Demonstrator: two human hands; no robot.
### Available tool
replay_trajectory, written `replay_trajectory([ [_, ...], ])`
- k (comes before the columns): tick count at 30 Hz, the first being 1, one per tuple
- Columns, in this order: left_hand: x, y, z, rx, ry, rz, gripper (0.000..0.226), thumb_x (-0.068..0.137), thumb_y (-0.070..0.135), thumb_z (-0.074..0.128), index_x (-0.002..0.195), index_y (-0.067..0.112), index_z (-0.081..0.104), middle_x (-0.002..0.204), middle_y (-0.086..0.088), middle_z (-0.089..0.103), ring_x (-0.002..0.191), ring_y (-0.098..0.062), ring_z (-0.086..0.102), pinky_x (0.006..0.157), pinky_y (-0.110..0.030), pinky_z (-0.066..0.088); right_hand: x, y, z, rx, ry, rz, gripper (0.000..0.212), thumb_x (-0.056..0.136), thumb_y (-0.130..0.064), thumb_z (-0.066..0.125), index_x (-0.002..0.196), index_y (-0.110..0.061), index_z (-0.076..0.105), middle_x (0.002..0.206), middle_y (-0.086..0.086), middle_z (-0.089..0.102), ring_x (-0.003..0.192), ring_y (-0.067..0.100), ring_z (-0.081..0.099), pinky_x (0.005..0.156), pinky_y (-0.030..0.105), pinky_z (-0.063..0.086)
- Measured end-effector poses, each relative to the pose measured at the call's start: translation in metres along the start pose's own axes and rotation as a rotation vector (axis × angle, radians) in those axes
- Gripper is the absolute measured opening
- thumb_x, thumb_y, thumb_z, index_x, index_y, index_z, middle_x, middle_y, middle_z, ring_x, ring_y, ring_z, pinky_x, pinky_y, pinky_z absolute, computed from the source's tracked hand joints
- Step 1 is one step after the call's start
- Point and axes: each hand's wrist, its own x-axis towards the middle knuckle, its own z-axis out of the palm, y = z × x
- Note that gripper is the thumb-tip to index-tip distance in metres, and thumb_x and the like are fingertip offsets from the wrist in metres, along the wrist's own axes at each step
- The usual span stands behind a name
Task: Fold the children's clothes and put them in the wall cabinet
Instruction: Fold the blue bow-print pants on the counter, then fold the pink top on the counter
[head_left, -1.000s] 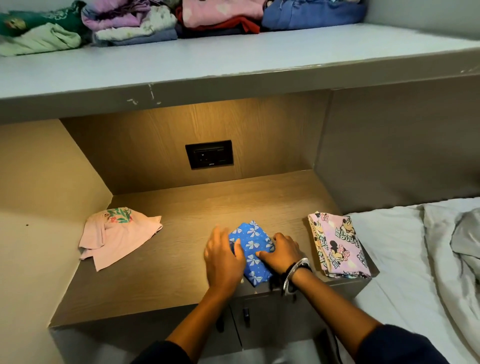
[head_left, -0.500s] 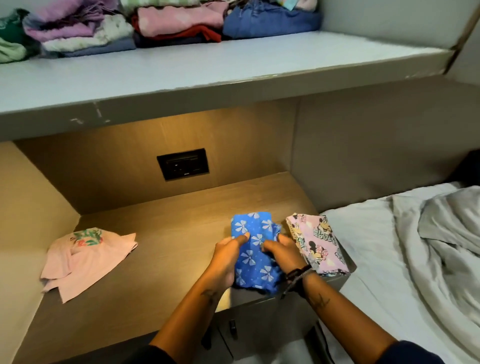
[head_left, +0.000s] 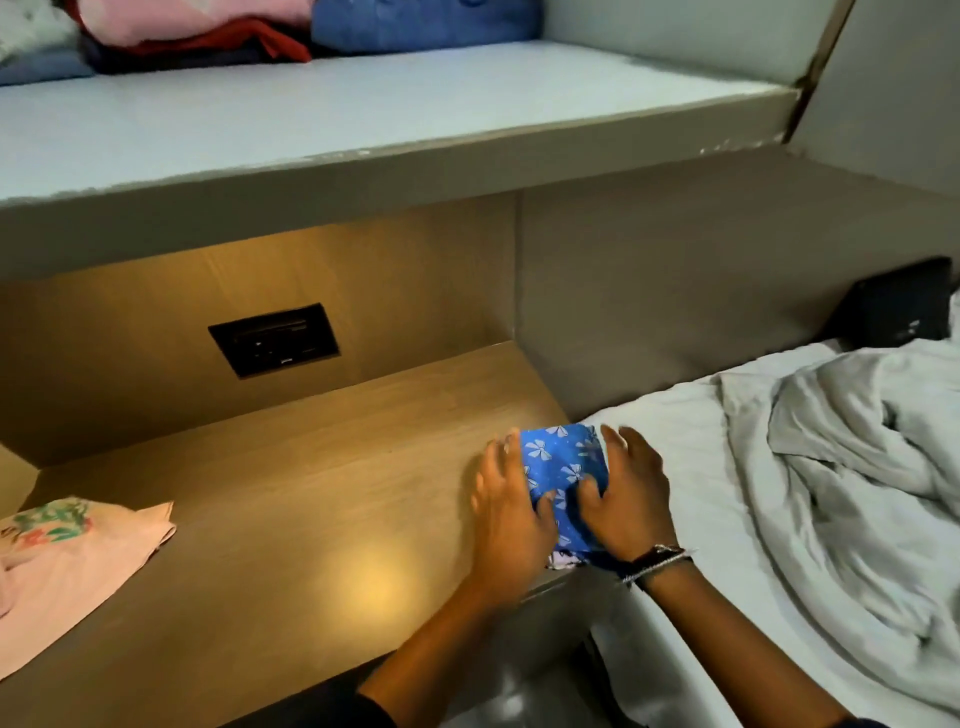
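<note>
Children's clothes are seen in three places. At the far left, a pink garment (head_left: 78, 561) with a floral print lies spread and unfolded on the wooden bench (head_left: 311, 493), partly cut off by the frame edge. Above, on the pale shelf (head_left: 363, 119), folded pink, red and blue clothes (head_left: 291, 26) are stacked along the back. A dark socket panel (head_left: 274, 346) is set in the wooden back wall under the shelf. Near the bench's right edge, a folded blue garment with white bows (head_left: 563, 470) is pressed between both hands, on top of a pale printed piece of which only a corner is visible. The left hand (head_left: 511, 525) is laid flat against its left side, fingers loosely spread and somewhat blurred, nothing being gripped. The right hand (head_left: 631, 501) rests on its right side, fingers extended and thumb on the cloth, a bracelet (head_left: 657, 564) worn at the wrist. To the right, a bed (head_left: 701, 467) with a crumpled grey blanket (head_left: 857, 467) is seen.
</note>
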Motion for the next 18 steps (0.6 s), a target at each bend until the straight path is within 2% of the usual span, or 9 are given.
replay_trajectory([
  [1,-0.002,-0.005,0.001,0.169,-0.042,0.096,0.065,0.093,0.027,0.052,0.151,0.024,0.024,0.161,-0.004,0.018,0.145,-0.023,0.019,0.117,-0.039,0.018,-0.003,-0.001,0.008,-0.070,-0.021,-0.123,0.058,0.081,-0.030,0.049,0.137,-0.015,0.042,0.146,0.015,0.042,0.131,0.034,0.041,0.104,0.048,0.039],
  [3,-0.001,-0.017,0.000,0.288,-0.221,0.169,0.052,0.100,0.030,0.037,0.151,0.028,0.027,0.164,0.002,0.010,0.150,-0.021,0.005,0.119,-0.045,0.004,-0.008,-0.002,0.024,-0.176,-0.216,-0.252,0.055,0.093,-0.033,0.032,0.146,-0.020,0.033,0.157,0.005,0.027,0.144,0.025,0.024,0.114,0.045,0.027],
  [5,0.002,-0.029,-0.003,0.224,-0.377,0.142,0.048,0.104,0.030,0.028,0.152,0.028,0.024,0.163,0.007,0.008,0.151,-0.017,0.000,0.119,-0.044,-0.002,-0.008,0.004,0.032,-0.188,-0.396,-0.223,0.053,0.100,-0.033,0.023,0.151,-0.020,0.019,0.161,-0.002,0.017,0.148,0.015,0.011,0.118,0.039,0.015],
  [7,0.002,-0.040,-0.009,0.115,-0.410,0.117,0.048,0.105,0.029,0.029,0.153,0.026,0.023,0.163,0.007,0.007,0.151,-0.014,0.000,0.120,-0.042,-0.002,-0.002,0.010,0.034,-0.206,-0.444,-0.232,0.053,0.102,-0.028,0.026,0.152,-0.018,0.013,0.161,-0.002,0.014,0.148,0.013,0.009,0.116,0.033,0.011],
  [8,-0.001,-0.045,-0.014,0.076,-0.402,0.114,0.049,0.104,0.029,0.031,0.152,0.025,0.023,0.163,0.007,0.009,0.150,-0.013,0.002,0.120,-0.041,-0.002,0.001,0.009,0.034,-0.240,-0.450,-0.256,0.053,0.102,-0.027,0.028,0.152,-0.017,0.013,0.161,-0.001,0.013,0.148,0.014,0.009,0.115,0.033,0.011],
  [10,-0.008,-0.059,-0.028,0.047,-0.340,0.133,0.051,0.103,0.035,0.035,0.152,0.026,0.023,0.163,0.006,0.011,0.150,-0.011,0.005,0.120,-0.038,-0.001,0.003,0.006,0.028,-0.321,-0.441,-0.259,0.054,0.100,-0.028,0.033,0.151,-0.018,0.019,0.161,0.000,0.016,0.147,0.016,0.014,0.115,0.040,0.014],
  [13,-0.021,-0.107,-0.075,0.036,-0.187,0.069,0.056,0.099,0.041,0.039,0.151,0.030,0.024,0.163,0.005,0.016,0.149,-0.009,0.008,0.119,-0.035,0.001,0.008,-0.023,0.020,-0.363,-0.299,-0.251,0.052,0.088,-0.028,0.053,0.138,-0.018,0.046,0.152,0.011,0.037,0.139,0.029,0.033,0.111,0.053,0.026],
  [16,-0.032,-0.174,-0.152,0.144,-0.003,-0.091,0.052,0.096,0.034,0.048,0.147,0.025,0.037,0.159,0.000,0.027,0.147,-0.017,0.022,0.119,-0.037,0.012,0.011,-0.091,0.030,-0.211,-0.132,-0.324,0.043,0.082,-0.025,0.061,0.123,-0.012,0.057,0.138,0.017,0.051,0.127,0.037,0.043,0.105,0.055,0.036],
  [18,-0.043,-0.224,-0.212,0.300,0.079,-0.259,0.052,0.096,0.033,0.047,0.146,0.027,0.036,0.159,0.000,0.028,0.145,-0.021,0.024,0.119,-0.040,0.018,0.003,-0.157,0.060,-0.104,-0.174,-0.455,0.047,0.082,-0.024,0.064,0.126,-0.010,0.057,0.138,0.016,0.052,0.128,0.035,0.043,0.106,0.051,0.036],
])
